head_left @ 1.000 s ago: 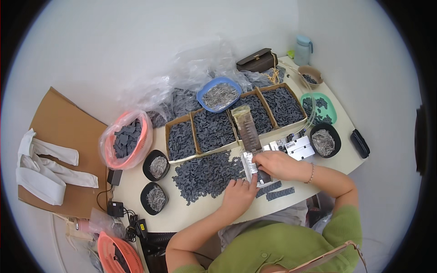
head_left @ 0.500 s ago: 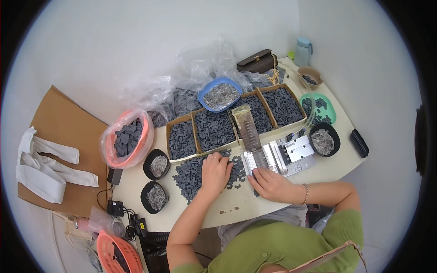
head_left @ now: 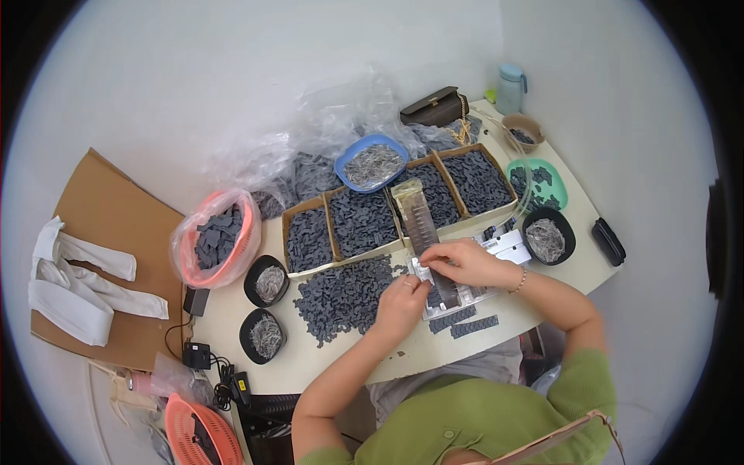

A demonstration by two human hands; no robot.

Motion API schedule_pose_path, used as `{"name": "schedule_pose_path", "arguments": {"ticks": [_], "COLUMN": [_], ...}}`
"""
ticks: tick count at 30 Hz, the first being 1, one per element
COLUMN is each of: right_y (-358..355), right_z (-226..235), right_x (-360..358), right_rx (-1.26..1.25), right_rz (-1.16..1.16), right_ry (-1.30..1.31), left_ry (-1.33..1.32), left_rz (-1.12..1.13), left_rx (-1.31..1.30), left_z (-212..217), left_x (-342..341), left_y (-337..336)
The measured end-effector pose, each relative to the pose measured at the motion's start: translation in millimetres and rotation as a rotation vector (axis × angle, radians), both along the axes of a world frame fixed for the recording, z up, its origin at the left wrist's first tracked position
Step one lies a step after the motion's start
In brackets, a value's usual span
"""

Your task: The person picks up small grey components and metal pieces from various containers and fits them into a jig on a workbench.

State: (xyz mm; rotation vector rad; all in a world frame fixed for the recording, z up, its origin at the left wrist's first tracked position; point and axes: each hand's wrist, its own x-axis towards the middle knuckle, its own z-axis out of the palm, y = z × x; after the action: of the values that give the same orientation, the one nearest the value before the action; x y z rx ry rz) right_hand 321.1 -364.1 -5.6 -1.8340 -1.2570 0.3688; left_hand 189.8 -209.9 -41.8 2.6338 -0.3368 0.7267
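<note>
A metal fixture (head_left: pixel 431 311) stands on the right half of the table, with a long clear ribbed plastic tray (head_left: pixel 418 217) running away from it. At the fixture's left side is my left hand (head_left: pixel 401 307), fingers bent and tips pinched together. My right hand (head_left: pixel 467 262) reaches over the fixture, its fingers closed at the tray's near end. What lies between either hand's fingertips is too small or hidden. Two linked strips of small dark grey pieces, a nearer strip (head_left: pixel 474 326) and a farther strip (head_left: pixel 452 318), lie before the fixture. Left of my left hand spreads a loose pile (head_left: pixel 341 298) of similar pieces.
Behind are divided cardboard boxes (head_left: pixel 308 236) of grey pieces and a blue bowl (head_left: pixel 372 163) of metal pins. Black bowls (head_left: pixel 249 288) of pins flank the work, another black bowl (head_left: pixel 570 232) at right. A pink basket (head_left: pixel 253 232) and green tray (head_left: pixel 559 186) stand farther out.
My left hand has moved right, from the loose pile to the fixture. My right hand has moved away from me, over the fixture. The two strips before the fixture now show.
</note>
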Motion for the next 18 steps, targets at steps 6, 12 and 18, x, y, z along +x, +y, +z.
{"name": "schedule_pose_path", "arguments": {"ticks": [6, 12, 18], "right_y": [28, 63, 76], "right_z": [-5, -19, -22], "right_x": [-1, -6, -4], "right_rx": [0.007, -0.124, -0.172], "right_rz": [0.073, 0.153, 0.257], "right_ry": [-0.447, -0.866, -0.887], "left_ry": [0.206, 0.338, 0.160], "left_rz": [0.101, 0.098, 0.009], "left_rx": [0.281, 0.243, 0.268], "left_z": [5, 11, -1], "left_x": [-23, -37, -40], "left_y": [-12, -22, -35]}}
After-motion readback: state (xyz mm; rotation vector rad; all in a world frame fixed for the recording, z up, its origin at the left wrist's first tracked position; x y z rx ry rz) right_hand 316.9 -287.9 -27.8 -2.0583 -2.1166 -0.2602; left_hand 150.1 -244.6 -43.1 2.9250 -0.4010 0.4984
